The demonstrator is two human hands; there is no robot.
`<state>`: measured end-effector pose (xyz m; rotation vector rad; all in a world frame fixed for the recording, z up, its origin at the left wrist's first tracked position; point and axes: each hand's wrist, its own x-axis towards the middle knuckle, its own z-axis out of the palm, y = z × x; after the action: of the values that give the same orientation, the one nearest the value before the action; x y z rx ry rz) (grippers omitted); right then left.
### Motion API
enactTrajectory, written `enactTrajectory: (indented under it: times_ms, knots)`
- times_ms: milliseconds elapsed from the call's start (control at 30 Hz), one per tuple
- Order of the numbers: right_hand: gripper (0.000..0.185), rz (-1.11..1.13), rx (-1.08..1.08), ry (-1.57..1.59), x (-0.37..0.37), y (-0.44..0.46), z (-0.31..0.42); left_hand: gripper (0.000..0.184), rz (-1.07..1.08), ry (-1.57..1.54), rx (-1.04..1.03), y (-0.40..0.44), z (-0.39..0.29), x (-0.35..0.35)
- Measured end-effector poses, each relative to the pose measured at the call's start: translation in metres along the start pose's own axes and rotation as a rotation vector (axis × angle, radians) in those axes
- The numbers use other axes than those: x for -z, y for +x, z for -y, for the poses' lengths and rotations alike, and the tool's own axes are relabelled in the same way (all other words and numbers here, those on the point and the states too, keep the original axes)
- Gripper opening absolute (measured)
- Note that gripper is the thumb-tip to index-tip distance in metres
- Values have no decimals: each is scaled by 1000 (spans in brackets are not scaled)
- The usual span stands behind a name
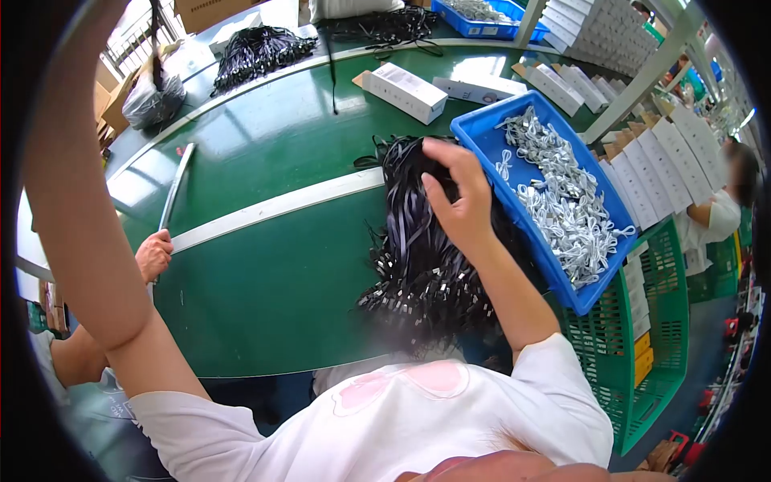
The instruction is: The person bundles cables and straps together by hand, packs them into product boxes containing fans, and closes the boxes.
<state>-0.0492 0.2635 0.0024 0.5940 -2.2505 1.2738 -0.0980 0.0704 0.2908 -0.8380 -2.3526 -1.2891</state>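
Observation:
My right hand [462, 201] rests on a large bundle of black lanyards [409, 213], thumb and index finger curved and apart. I see nothing gripped between them; its other fingers are partly hidden. Metal and white clip ends [418, 293] show at the near end of the bundle. Right beside this hand lies a blue tray [474, 128] of coiled white cables [562, 209]. My left arm [88, 201] reaches up past the top left edge, so my left hand is out of the picture. A black strap [156, 36] hangs near where that arm leaves the view.
At left a co-worker's hand [154, 255] holds a long pale bar [178, 181] over the green table [241, 321]. White boxes [405, 90] stand at the back and right. Another lanyard pile [261, 60] lies far left. A green crate [666, 297] is at right.

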Motion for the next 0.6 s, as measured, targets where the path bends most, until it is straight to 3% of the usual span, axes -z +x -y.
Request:
enactTrajectory:
  times_ms: [33, 100, 133, 200, 300, 367, 467, 533, 600]
  knots:
    - [59, -107, 31, 95, 12, 7, 23, 16, 23, 28, 32, -56, -4, 19]
    - [56, -178, 142, 360, 15, 30, 67, 16, 84, 69, 75, -78, 11, 42]
    - [56, -197, 135, 342, 13, 32, 81, 13, 247, -30, 7, -93, 19, 25]
    - [47, 168, 195, 552, 12, 32, 99, 7, 503, -41, -72, -120, 24, 9]
    - [43, 297, 18, 697, 27, 29, 102, 9, 405, -126, -58, -170, 53, 16]
    - [39, 440, -157, 871, 33, 28, 104, 16, -172, -285, 172, -195, 88, 32]
    - [34, 355, -199, 953, 31, 43, 111, 24, -211, -103, 277, -197, 111, 18]
    - [32, 375, -69, 895, 11, 55, 124, 30, -285, -160, -76, -182, 83, -48]
    - [30, 537, -74, 867, 2, 67, 141, 39, -235, -557, 79, -215, 105, -92]
